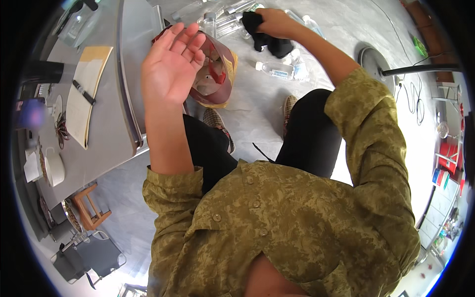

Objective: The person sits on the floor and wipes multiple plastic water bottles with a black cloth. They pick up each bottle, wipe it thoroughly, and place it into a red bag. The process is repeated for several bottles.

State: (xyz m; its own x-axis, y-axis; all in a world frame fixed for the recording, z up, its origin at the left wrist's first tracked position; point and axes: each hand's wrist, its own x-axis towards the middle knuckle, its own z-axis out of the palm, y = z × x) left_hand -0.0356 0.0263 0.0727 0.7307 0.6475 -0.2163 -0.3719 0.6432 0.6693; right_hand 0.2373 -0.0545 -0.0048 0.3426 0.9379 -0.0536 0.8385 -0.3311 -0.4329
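My left hand (172, 63) is raised palm up, fingers apart, with nothing in it. Below and beside it stands a dark red and gold bag (228, 80), its mouth facing up and some clear items and a red piece inside. My right hand (276, 23) grips a bunched black cloth (280, 45) that hangs over the floor. Around the cloth lie several clear plastic bottles; one bottle with a white cap (276, 69) rests on its side just below it. Another bottle with a grey cap (210, 24) is near the bag's far side.
At left, a grey table (107, 111) carries an open notebook (87, 100), a black marker (84, 92) and a white cup (55, 167). A wooden stool (91, 208) and a folding chair (92, 256) stand below. A round black stand base (374, 67) and loose cables (417, 100) are at right.
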